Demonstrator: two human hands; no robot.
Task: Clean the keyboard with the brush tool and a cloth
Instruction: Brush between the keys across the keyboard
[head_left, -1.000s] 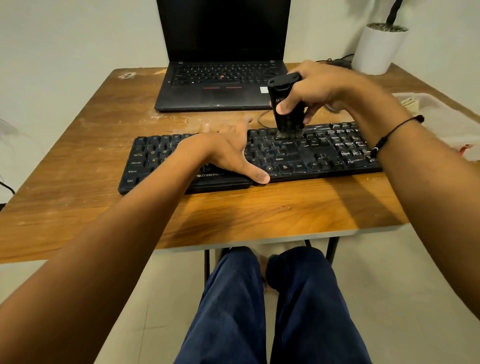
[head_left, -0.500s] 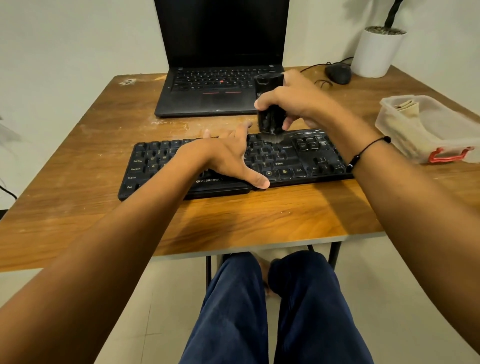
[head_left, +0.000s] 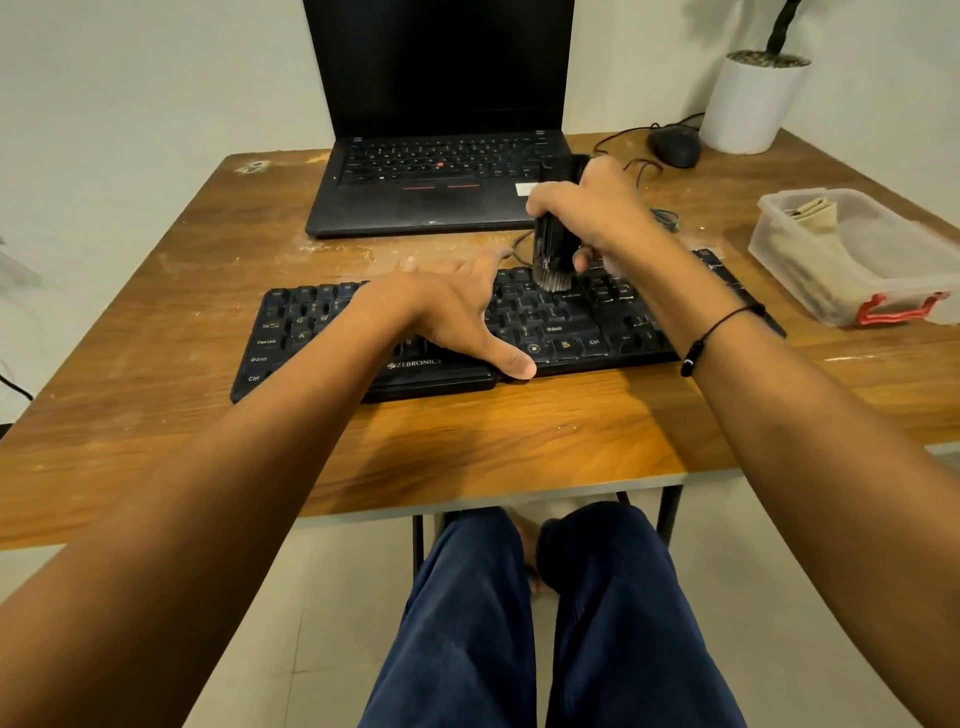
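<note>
A black keyboard (head_left: 571, 327) lies across the wooden table (head_left: 467, 441). My left hand (head_left: 447, 312) rests flat on its middle keys, fingers spread, thumb at the front edge. My right hand (head_left: 592, 213) grips a black brush tool (head_left: 553, 244) upright, its grey bristles touching the keys near the keyboard's back row, right of centre. A beige cloth (head_left: 810, 234) lies folded inside the clear plastic box at the right.
An open black laptop (head_left: 436, 182) stands behind the keyboard. A clear plastic box (head_left: 883, 270) with a red latch sits at the right. A black mouse (head_left: 675, 145) with its cable and a white plant pot (head_left: 748, 104) are at the back right corner.
My right hand has carried the brush leftward along the keyboard's back rows, then slightly down onto the keys. My left hand has stayed in place. The view has shifted, showing the plastic box.
</note>
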